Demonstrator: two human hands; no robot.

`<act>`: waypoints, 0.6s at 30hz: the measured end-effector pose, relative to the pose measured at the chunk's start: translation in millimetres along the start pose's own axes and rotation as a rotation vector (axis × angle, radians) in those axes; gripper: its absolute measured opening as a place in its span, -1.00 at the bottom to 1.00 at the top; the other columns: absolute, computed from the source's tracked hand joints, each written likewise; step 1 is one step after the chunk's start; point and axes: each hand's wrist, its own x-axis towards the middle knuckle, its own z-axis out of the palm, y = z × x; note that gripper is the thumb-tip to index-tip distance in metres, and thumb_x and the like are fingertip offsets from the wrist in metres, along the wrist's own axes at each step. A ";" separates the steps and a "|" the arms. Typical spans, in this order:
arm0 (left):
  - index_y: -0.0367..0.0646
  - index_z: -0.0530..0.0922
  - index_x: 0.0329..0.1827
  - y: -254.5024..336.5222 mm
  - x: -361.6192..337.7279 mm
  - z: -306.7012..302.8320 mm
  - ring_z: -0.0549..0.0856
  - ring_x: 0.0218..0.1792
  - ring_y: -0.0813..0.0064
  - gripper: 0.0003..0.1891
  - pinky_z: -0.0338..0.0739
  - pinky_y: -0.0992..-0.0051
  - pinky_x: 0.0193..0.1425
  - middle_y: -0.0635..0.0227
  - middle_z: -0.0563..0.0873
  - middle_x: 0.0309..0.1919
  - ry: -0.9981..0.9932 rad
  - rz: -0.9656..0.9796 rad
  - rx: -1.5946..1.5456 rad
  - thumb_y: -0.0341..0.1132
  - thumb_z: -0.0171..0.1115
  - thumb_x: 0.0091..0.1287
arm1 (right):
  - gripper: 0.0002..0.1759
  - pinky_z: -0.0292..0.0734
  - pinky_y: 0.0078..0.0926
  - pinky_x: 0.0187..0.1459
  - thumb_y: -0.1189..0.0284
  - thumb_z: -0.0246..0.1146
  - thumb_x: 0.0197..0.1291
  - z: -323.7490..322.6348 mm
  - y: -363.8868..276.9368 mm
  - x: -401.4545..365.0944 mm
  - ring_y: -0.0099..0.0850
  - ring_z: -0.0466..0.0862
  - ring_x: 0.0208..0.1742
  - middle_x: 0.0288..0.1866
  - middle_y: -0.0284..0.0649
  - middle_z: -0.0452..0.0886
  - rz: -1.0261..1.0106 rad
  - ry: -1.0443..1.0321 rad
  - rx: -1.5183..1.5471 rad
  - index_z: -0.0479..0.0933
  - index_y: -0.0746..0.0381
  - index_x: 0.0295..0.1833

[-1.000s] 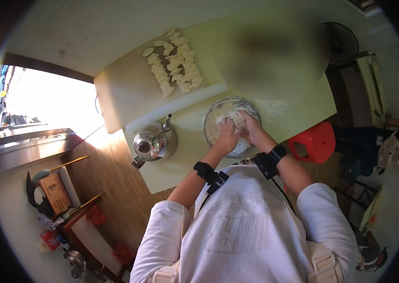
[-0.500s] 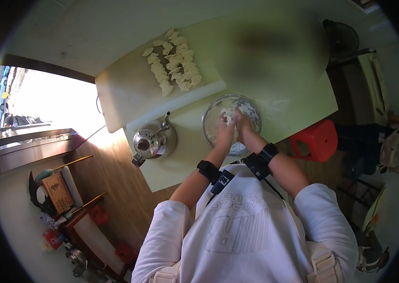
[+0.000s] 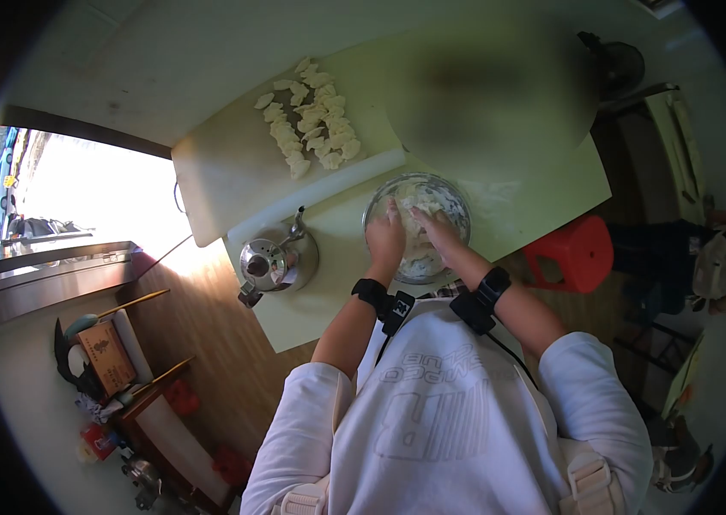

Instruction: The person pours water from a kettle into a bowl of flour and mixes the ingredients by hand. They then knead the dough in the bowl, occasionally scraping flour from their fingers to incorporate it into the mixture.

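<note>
A round, clear bowl (image 3: 467, 204) stands near the front edge of the table, holding white flour and pale, crumbly dough (image 3: 421, 199). My left hand (image 3: 386, 230) is inside the bowl's left side, close to the wall, thumb and fingers apart. On the right, my right hand (image 3: 437, 226) reaches in with its fingers stretched over the floury dough, touching it. A gap separates the two hands, with dough and flour showing between them. The fingertips are partly lost in the white mixture. Both wrists wear black straps with small devices.
A steel kettle (image 3: 281, 257) stands left of the bowl. Beyond it, a large board (image 3: 221, 184) carries rows of pale dough pieces (image 3: 320, 116). A red stool (image 3: 582, 253) is at the table's right edge. Flour dusts the table (image 3: 517, 206) beside the bowl.
My hands were close together over dough in the middle of the bowl. They have moved apart, the left one toward the bowl's left wall. The view has shifted slightly.
</note>
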 end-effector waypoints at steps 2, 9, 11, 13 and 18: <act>-0.37 0.52 -0.48 10.0 -1.5 -9.2 0.52 -0.47 0.03 -0.51 0.34 0.23 -0.26 -0.07 0.52 -0.57 -0.244 -0.117 0.171 -0.06 -0.19 0.21 | -0.39 0.37 -0.41 -0.21 0.05 0.17 -0.12 -3.6 2.8 -1.3 -0.34 0.46 -0.20 -0.20 -0.10 0.41 -0.120 0.079 0.013 0.31 0.35 -0.12; -0.29 0.35 -0.01 -5.4 -29.8 -12.9 0.07 0.18 -0.01 -0.49 -0.08 0.17 0.22 0.05 0.17 0.15 -0.324 0.419 0.587 -0.04 -0.04 0.12 | -0.35 0.31 -0.34 -0.05 0.23 0.22 -0.16 -35.1 21.2 30.4 -0.02 0.40 -0.07 -0.09 0.12 0.38 -0.598 0.061 -0.442 0.22 0.41 0.01; -0.31 0.10 0.16 -5.3 -35.3 -19.8 -0.08 0.23 0.00 -0.33 -0.18 0.14 0.24 0.11 0.00 0.23 -0.291 0.521 0.655 -0.08 0.05 0.06 | -0.32 0.28 -0.33 -0.02 0.27 0.20 -0.14 -32.3 13.9 19.0 -0.02 0.38 -0.03 -0.02 0.12 0.32 -0.696 0.115 -0.613 0.15 0.40 0.08; -0.33 0.01 0.18 -11.5 -35.1 -20.5 -0.08 0.24 0.02 -0.26 -0.17 0.14 0.24 0.08 -0.01 0.22 -0.306 0.545 0.654 -0.10 0.08 0.03 | -0.28 0.26 -0.32 0.01 0.31 0.18 -0.12 -28.0 4.0 5.2 -0.02 0.35 0.00 0.04 0.12 0.26 -0.793 0.168 -0.785 0.07 0.38 0.15; -0.40 -0.09 0.19 -22.2 -34.1 -9.2 -0.11 0.25 0.06 -0.17 -0.15 0.17 0.25 -0.04 -0.04 0.21 -0.426 0.656 0.565 -0.09 0.12 -0.01 | -0.28 0.04 -0.37 0.18 0.45 0.03 -0.11 -21.4 15.8 6.6 -0.10 0.02 0.25 0.23 0.16 -0.09 -0.915 -0.180 -1.256 -0.07 0.43 0.20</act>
